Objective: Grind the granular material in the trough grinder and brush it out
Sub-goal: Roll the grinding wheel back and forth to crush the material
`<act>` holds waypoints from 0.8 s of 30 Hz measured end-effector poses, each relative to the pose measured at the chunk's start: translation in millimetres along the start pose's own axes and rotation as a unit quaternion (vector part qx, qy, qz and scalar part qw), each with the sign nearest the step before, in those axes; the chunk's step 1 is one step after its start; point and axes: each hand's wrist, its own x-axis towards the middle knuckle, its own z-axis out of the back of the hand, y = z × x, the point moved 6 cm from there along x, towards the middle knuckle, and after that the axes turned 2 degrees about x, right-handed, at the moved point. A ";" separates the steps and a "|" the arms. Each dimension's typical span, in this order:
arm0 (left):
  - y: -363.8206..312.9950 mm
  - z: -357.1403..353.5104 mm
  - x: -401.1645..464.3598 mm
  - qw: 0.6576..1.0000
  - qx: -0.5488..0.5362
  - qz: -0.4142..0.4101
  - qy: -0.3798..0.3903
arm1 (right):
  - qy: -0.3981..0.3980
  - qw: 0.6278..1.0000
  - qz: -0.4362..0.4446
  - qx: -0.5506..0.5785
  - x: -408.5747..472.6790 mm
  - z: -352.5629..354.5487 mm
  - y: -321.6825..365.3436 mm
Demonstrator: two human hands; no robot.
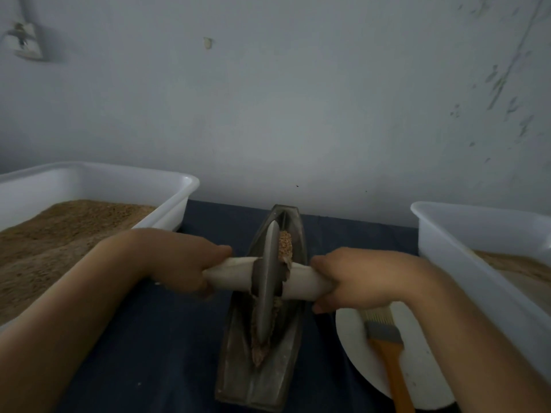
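Dark blue cloth [167,338] under a grey wall: I am grinding.

From the head view, the trough grinder [262,368] lies long-ways, pointing away from me to the wall. Its wheel [267,281] stands in the groove among the grains [285,242]. The white handle [301,281] runs across, side to side. My left hand [185,263] and right hand [351,278] each curl tight round 1 end, equally near. I should roll it forward and back along the groove.

Arms: two bare arms, no sleeves showing.
Left hand [190,265]: bare, no glove, no ring to see.
Right hand [351,278]: bare, no glove; one short thumbnail shows.
Wrists: nothing worn, no watch or band.
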 end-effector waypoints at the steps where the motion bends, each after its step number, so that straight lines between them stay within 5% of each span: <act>1: 1.4 0.5 3.9 1.000 0.008 0.005 -0.012 | -0.005 1.000 -0.004 0.005 3.6 -0.2 -2.6; 6: 7.0 8.4 30.6 0.984 0.080 0.042 -0.153 | -0.103 0.994 -0.040 0.000 28.5 -1.1 -23.1; 14: 12.5 11.6 48.2 0.906 0.149 0.080 -0.389 | -0.322 0.940 -0.046 -0.104 45.7 0.5 -37.2; 19: 14.2 11.7 43.6 0.927 0.142 0.061 -0.341 | -0.275 0.956 -0.035 -0.094 40.0 0.4 -31.0; 24: 3.3 8.1 25.4 0.979 0.104 0.041 -0.168 | -0.113 0.992 -0.039 -0.041 22.5 -2.9 -16.6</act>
